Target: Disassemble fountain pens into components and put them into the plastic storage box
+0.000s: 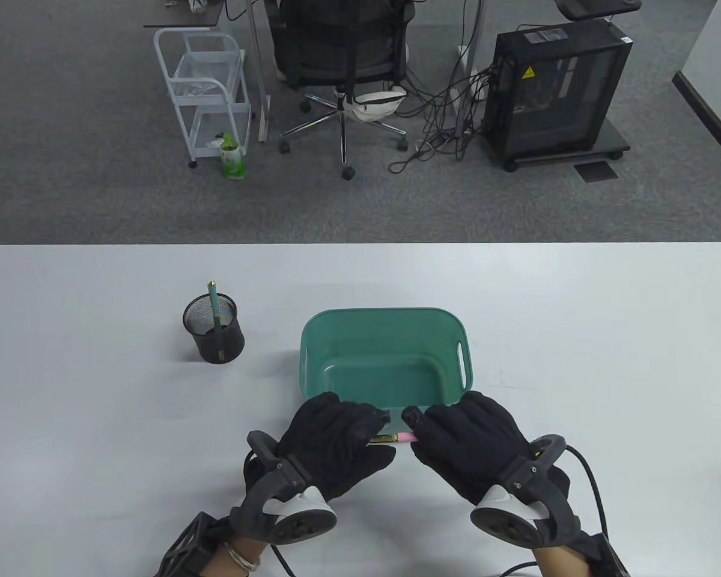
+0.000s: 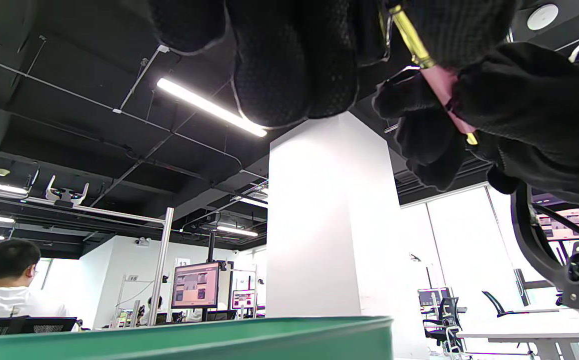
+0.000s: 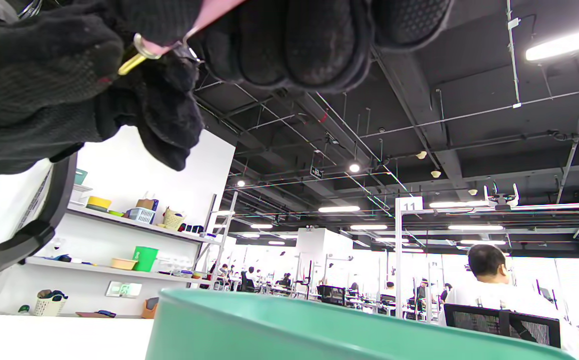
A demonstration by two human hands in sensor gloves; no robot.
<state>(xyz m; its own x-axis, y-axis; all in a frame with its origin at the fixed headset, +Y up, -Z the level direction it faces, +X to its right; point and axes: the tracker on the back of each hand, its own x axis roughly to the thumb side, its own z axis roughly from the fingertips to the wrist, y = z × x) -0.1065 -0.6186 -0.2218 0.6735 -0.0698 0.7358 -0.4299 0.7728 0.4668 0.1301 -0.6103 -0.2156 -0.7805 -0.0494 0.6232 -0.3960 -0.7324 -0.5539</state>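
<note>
A pink fountain pen [image 1: 396, 437] with a gold section lies level between both hands, just in front of the green plastic box [image 1: 386, 321]. My left hand [image 1: 360, 430] grips the gold end [image 2: 409, 35]. My right hand [image 1: 423, 430] grips the pink barrel [image 2: 444, 92]; the same barrel [image 3: 209, 12] shows at the top of the right wrist view. The box holds nothing that I can see. A green pen [image 1: 214, 303] stands in a black mesh cup [image 1: 213, 329] at the left.
The box rim fills the bottom of both wrist views [image 2: 219, 340] [image 3: 319, 325]. Beyond the table's far edge stand an office chair [image 1: 342, 66], a white cart [image 1: 207, 90] and a computer tower [image 1: 556, 90]. Cables trail from my right wrist.
</note>
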